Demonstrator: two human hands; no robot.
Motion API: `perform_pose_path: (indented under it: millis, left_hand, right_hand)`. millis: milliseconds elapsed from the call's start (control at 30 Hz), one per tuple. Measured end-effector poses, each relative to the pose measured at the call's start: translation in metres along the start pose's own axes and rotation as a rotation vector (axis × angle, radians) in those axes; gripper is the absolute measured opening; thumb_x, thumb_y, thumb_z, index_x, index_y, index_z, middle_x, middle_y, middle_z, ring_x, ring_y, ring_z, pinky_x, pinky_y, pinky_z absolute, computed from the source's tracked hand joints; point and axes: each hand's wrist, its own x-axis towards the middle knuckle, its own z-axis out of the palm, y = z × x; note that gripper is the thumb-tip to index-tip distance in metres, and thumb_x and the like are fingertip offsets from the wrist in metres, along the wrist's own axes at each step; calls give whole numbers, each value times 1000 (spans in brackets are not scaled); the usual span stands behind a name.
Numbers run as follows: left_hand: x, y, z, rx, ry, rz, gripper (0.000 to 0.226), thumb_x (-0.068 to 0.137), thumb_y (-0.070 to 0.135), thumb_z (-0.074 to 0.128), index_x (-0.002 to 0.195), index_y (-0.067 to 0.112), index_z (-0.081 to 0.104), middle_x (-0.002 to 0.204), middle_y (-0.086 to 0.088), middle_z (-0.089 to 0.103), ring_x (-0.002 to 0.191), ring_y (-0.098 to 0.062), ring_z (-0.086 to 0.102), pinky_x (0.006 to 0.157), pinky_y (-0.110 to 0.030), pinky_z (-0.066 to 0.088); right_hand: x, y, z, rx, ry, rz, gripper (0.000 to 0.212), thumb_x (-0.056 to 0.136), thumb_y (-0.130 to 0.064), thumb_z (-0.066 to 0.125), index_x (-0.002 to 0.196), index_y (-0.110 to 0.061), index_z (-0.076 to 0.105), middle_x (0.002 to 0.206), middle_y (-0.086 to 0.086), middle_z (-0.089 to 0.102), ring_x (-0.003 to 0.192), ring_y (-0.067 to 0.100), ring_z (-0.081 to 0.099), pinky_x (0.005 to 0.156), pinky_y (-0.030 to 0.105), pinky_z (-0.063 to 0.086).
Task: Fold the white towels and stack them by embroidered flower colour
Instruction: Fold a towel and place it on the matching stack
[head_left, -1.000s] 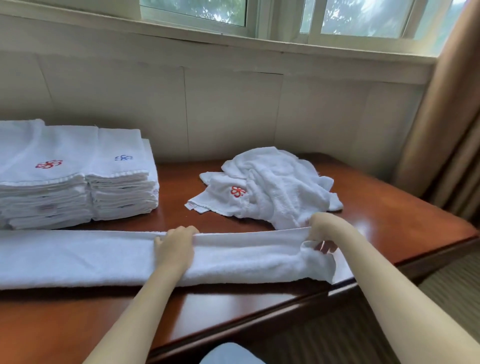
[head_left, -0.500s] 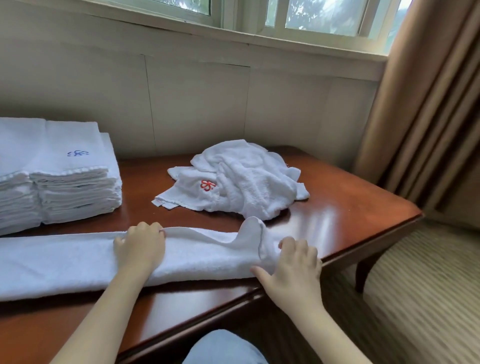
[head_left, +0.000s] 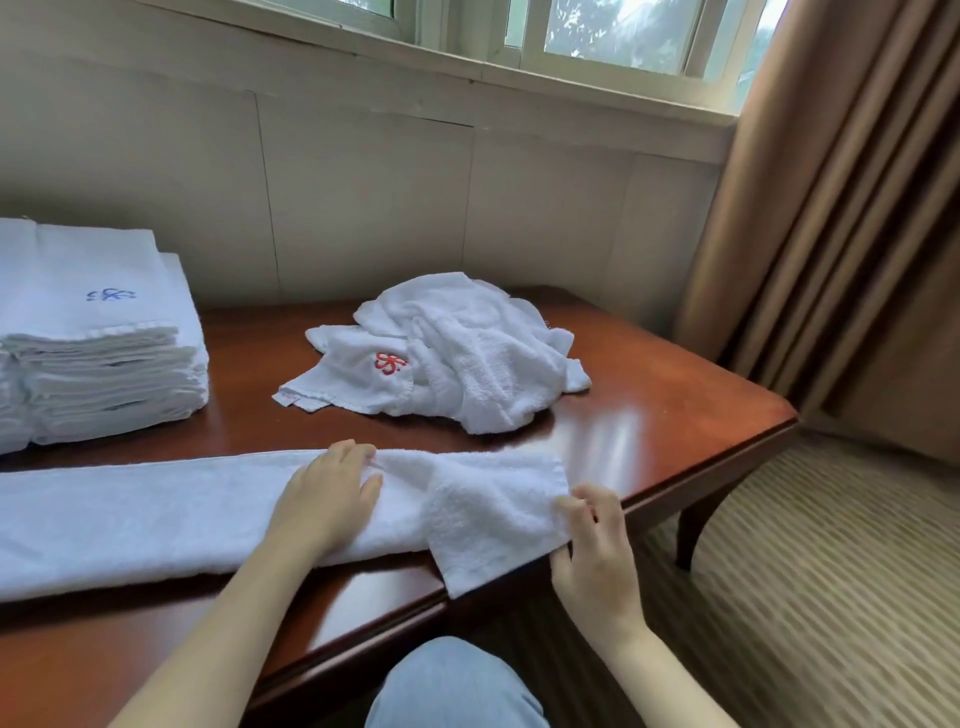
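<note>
A long white towel (head_left: 156, 514), folded lengthwise into a strip, lies along the front of the wooden table (head_left: 649, 415). My left hand (head_left: 327, 493) rests flat on its middle. My right hand (head_left: 592, 545) pinches the towel's right end at the table's front edge, where a corner hangs over. A crumpled heap of white towels (head_left: 478, 358) with a red embroidered flower showing sits mid-table. At the left stands a stack of folded towels (head_left: 104, 358) with a blue flower on top.
A panelled wall and window run behind the table. Brown curtains (head_left: 841, 208) hang at the right over striped carpet (head_left: 831, 571). My knee in light blue fabric (head_left: 452, 686) shows below the table's front edge.
My right hand moved from pressing the folded-over end to pinching the towel's right edge, and the end now lies flatter. The view has swung right, so the red-flower stack left the frame.
</note>
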Motion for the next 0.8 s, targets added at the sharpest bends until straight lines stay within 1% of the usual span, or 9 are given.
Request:
perform_pose_path:
  millis: [67,167,233,300,433,533,600,667,800]
  left_hand:
    - [-1,0,1,-3,-45,-14,48,101,37,34,146,24,31,157,-1,24,143,-15,23,115,-33,19]
    - [1,-2,0,-3,-73,-18,49,101,38,31,149,26,26,159,1,18,146,-13,17,118,-35,14]
    - [0,-2,-1,-2,-84,-19,50,101,39,31,149,28,25,159,1,17,146,-13,15,118,-36,13]
    - [-1,-1,-2,-3,-99,-13,49,101,40,30,149,30,24,159,1,16,147,-14,14,118,-37,13]
    - [-3,2,-5,13,-126,-9,51,102,40,27,151,30,20,160,0,12,147,-14,11,118,-36,11]
    - [-5,4,-7,38,-158,-13,55,102,40,24,153,25,9,161,-1,7,148,-14,7,118,-37,9]
    - [-6,5,-7,24,-171,-36,60,102,40,24,154,19,4,161,0,4,148,-13,6,119,-37,7]
    - [-5,5,-7,12,-171,-48,60,102,40,26,153,15,8,161,0,6,148,-13,7,119,-37,6]
    - [-4,6,-8,31,-173,-43,53,101,42,27,150,23,20,161,2,10,148,-15,8,119,-41,7]
  right_hand:
    - [2,3,2,105,-51,-23,22,68,14,57,78,-3,67,84,5,61,78,13,58,70,15,46]
    - [18,16,-9,555,-276,383,21,84,-9,69,65,-16,67,65,-17,59,65,-3,54,65,13,41]
    - [31,28,-19,863,-494,722,39,89,-39,61,69,-6,69,74,-9,68,72,6,62,72,23,45]
    - [40,38,-19,957,-518,982,42,96,-35,51,84,-1,72,91,9,74,86,20,69,81,30,49]
    - [56,33,-9,492,-506,1058,7,90,-17,57,91,-11,60,89,3,63,78,17,59,61,26,42]
    - [68,31,-4,217,-666,986,23,85,-19,53,106,-20,43,90,-3,51,78,13,51,56,26,37]
    - [78,26,-1,55,-770,863,21,87,-34,55,90,-19,41,79,-6,46,68,12,46,51,25,29]
    - [86,23,5,-125,-831,728,36,88,-47,52,71,-17,39,67,-5,40,58,13,40,49,27,24]
    - [87,22,13,-141,-728,804,15,91,-23,43,87,-8,46,87,5,50,80,27,48,62,30,35]
